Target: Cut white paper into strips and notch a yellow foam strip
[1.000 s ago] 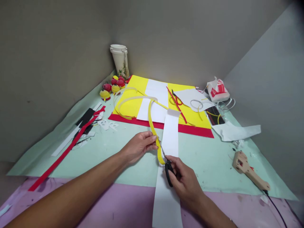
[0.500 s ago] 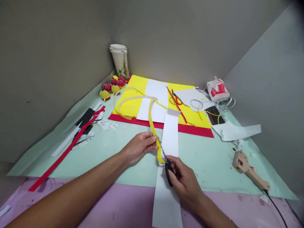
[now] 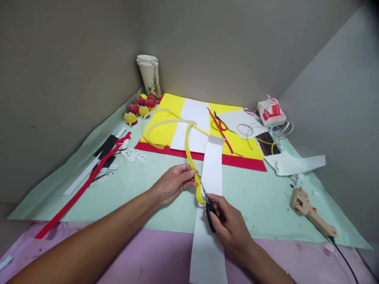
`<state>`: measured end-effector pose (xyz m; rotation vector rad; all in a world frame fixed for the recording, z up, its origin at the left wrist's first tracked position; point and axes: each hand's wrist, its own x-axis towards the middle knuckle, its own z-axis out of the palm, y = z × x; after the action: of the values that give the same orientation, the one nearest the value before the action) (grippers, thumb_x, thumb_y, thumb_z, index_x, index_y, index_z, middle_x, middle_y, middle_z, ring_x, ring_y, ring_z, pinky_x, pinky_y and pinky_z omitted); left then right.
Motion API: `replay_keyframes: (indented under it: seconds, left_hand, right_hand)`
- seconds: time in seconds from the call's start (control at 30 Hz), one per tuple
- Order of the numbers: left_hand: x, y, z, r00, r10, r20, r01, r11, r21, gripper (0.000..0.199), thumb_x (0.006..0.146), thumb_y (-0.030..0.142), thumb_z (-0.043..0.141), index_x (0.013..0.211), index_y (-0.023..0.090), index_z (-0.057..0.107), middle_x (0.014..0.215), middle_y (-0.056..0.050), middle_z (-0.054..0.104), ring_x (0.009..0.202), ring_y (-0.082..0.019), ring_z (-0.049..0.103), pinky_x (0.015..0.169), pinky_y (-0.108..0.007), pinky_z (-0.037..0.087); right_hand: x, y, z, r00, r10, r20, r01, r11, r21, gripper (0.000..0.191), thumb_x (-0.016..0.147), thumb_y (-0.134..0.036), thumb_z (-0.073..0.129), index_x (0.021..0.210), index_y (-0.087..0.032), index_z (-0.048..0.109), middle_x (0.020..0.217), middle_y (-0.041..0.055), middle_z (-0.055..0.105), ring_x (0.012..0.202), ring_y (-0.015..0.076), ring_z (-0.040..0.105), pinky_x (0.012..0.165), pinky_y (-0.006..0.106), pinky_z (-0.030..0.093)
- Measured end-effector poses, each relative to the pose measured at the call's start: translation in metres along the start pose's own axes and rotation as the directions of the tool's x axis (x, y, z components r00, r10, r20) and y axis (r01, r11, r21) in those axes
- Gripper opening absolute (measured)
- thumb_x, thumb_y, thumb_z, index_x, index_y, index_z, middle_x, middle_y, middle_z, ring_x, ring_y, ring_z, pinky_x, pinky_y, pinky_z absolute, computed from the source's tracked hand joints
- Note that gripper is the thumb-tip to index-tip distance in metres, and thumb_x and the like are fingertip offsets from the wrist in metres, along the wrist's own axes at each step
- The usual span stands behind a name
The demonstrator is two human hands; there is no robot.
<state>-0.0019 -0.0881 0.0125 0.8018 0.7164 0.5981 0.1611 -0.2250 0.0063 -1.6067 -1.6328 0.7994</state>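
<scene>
My left hand (image 3: 179, 181) pinches a long yellow strip (image 3: 189, 146) whose edge is snipped into a row of small cuts. The strip curls back over the yellow sheet behind, and its near end hangs down in a bend. My right hand (image 3: 229, 221) grips a pair of black-handled scissors (image 3: 211, 215), with the fingers in the loops. Their blades meet the strip's edge beside my left fingertips; I cannot make out whether they are parted. Beneath lies a long white paper strip (image 3: 211, 173), running toward me past the table edge.
Yellow, white and red sheets (image 3: 232, 134) lie at the back with red-handled scissors (image 3: 220, 125). Red and yellow round pieces (image 3: 130, 117) and a white cup (image 3: 148, 75) stand back left. A red strip (image 3: 79, 193) crosses the left side; a glue gun (image 3: 312, 213) with cord lies right.
</scene>
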Motion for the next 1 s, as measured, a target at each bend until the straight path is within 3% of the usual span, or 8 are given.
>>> replay_keyframes:
  seconds: [0.63, 1.0]
  left_hand:
    - [0.0002, -0.0009, 0.0015, 1.000, 0.001, 0.015, -0.001, 1.000, 0.007, 0.019, 0.077, 0.027, 0.073, 0.081, 0.011, 0.064, 0.071, -0.001, 0.061, 0.062, -0.006, 0.059, 0.064, -0.017, 0.052]
    - [-0.0008, -0.0016, 0.0019, 1.000, -0.006, 0.016, 0.006, 1.000, 0.011, 0.020, 0.078, 0.027, 0.073, 0.081, 0.011, 0.063, 0.070, 0.000, 0.061, 0.063, -0.007, 0.058, 0.064, -0.017, 0.051]
  right_hand:
    - [-0.0009, 0.0007, 0.0029, 0.999, 0.047, -0.002, -0.047, 0.999, 0.003, 0.038, 0.082, -0.014, 0.051, 0.119, -0.020, 0.054, 0.074, -0.0023, 0.057, 0.061, 0.0137, 0.053, 0.058, 0.023, 0.042]
    - [0.0026, 0.0024, 0.0035, 1.000, 0.000, -0.017, 0.000, 1.000, 0.003, 0.038, 0.084, -0.015, 0.050, 0.120, -0.023, 0.054, 0.076, -0.0027, 0.059, 0.063, 0.0136, 0.055, 0.060, 0.022, 0.044]
